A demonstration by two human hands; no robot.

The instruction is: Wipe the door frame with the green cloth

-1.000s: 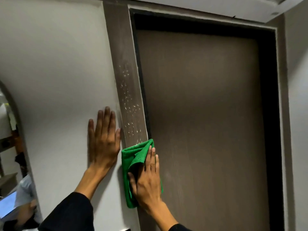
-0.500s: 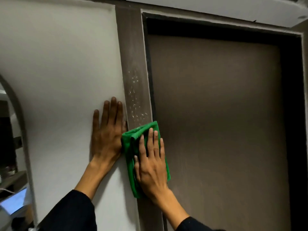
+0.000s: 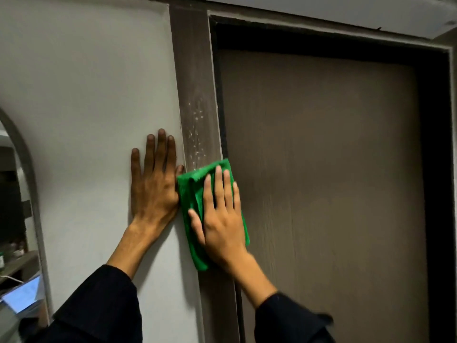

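Observation:
The brown door frame [image 3: 195, 78] runs upright between the white wall and the door, with white specks on it just above the cloth. A folded green cloth [image 3: 193, 194] lies flat against the frame at mid height. My right hand [image 3: 220, 219] presses on the cloth with fingers spread, pointing up. My left hand [image 3: 153, 189] rests flat on the white wall right beside the frame, its thumb touching the cloth's left edge. Both sleeves are dark.
The closed brown door [image 3: 321, 181] fills the right side, with the dark far jamb [image 3: 435, 169] beyond it. The white wall [image 3: 86, 82] is on the left. An arched mirror edge [image 3: 29, 181] and a lit screen [image 3: 22, 295] sit at the lower left.
My right hand has slid the green cloth upward along the frame, covering more of the white specks. My left hand has stayed flat on the wall.

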